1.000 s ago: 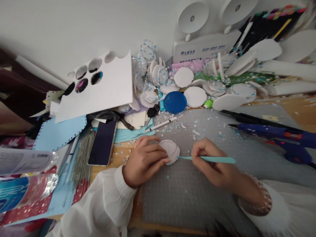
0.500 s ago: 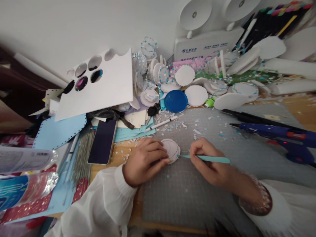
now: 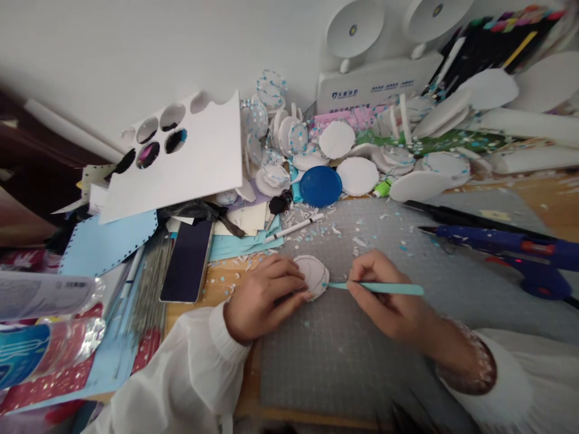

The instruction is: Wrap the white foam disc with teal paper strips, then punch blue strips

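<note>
Near the left edge of the cutting mat (image 3: 344,367), the left hand (image 3: 263,295) holds a white disc (image 3: 317,271) and the right hand (image 3: 385,312) pinches teal tweezers (image 3: 400,289) at its rim, where a loosened hold could knock the blue speck (image 3: 324,284) askew.

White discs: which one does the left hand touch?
The disc with curved lines, held by the left hand over the grey mat. The other white discs lie farther back, nearer the wall.

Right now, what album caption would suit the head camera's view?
Left hand steadies a round white disc; right hand points a slim turquoise tool at its edge.
</note>
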The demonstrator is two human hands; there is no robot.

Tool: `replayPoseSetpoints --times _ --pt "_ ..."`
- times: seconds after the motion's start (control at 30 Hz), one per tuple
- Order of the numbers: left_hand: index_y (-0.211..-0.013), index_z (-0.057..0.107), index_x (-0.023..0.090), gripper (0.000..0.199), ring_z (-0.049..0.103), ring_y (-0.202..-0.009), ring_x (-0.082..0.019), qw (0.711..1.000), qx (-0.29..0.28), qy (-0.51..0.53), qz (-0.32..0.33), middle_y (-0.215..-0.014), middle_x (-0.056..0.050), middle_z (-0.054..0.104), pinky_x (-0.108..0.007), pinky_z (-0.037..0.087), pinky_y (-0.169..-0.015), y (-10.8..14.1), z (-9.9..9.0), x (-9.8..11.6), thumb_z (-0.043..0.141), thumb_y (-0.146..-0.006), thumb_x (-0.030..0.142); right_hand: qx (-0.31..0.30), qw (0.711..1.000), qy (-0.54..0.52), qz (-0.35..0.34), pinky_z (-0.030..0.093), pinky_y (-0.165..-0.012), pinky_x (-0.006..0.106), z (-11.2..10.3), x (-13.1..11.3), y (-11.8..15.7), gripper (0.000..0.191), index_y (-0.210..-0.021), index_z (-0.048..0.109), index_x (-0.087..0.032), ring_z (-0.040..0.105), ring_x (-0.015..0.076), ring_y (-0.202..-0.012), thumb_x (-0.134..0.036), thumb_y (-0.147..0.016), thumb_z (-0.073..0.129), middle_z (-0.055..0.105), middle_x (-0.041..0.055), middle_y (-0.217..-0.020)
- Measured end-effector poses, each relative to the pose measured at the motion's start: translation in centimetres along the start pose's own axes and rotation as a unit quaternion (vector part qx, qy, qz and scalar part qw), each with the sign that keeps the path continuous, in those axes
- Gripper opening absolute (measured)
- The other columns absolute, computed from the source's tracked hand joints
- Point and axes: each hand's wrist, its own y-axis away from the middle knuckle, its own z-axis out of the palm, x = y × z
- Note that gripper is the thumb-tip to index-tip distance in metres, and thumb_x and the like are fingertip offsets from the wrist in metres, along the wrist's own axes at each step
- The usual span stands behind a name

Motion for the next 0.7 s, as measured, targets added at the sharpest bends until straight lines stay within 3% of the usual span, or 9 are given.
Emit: replayPoseSetpoints --times 0.1,0.2,0.5,0.7 --pt "-0.093 0.067 0.018 0.008 0.063 -0.091 -0.02 1.0 0.023 0.011 0.004 -0.092 -0.008 0.07 -0.036 0.05 -0.083 -0.06 0.0 0.07 0.06 -0.09 0.019 0.077 0.994 -0.065 0.041 0.031 -0.041 0.021 -0.21 0.14 0.05 0.011 -0.085 0.041 -0.026 0.037 0.009 -0.047 -0.02 -0.091 0.048 0.042 -0.0061 -0.064" --pt "-0.095 0.066 0.018 0.008 0.064 -0.091 -0.02 0.998 0.062 0.013 0.014 -0.092 -0.008 0.07 -0.036 0.05 -0.082 -0.2 -0.15 0.25 0.06 -0.09 0.018 0.105 0.985 -0.122 0.066 0.03 -0.04 0.021 -0.3 0.32 -0.07 0.013 -0.084 0.041 -0.026 0.036 0.0086 -0.047 -0.023 -0.091 0.051 0.043 -0.0059 -0.066" --pt "-0.098 0.065 0.018 0.01 0.063 -0.095 -0.021 0.996 0.08 -0.023 0.032 -0.095 -0.009 0.069 -0.039 0.051 -0.086 0.0 -0.21 0.25 0.064 -0.088 0.019 0.083 0.974 -0.191 0.088 0.031 -0.043 0.02 -0.05 0.14 -0.28 0.017 -0.08 0.04 -0.025 0.038 0.0067 -0.048 -0.021 -0.089 0.054 0.043 -0.0072 -0.066" --pt "-0.099 0.066 0.017 0.013 0.062 -0.096 -0.022 0.995 0.074 -0.04 0.044 -0.096 -0.009 0.069 -0.039 0.052 -0.085 0.09 -0.19 0.25 0.066 -0.087 0.018 0.06 0.976 -0.186 0.101 0.029 -0.041 0.018 -0.09 -0.33 -0.42 0.02 -0.077 0.036 -0.025 0.039 0.0067 -0.045 -0.017 -0.089 0.051 0.043 -0.0098 -0.055"
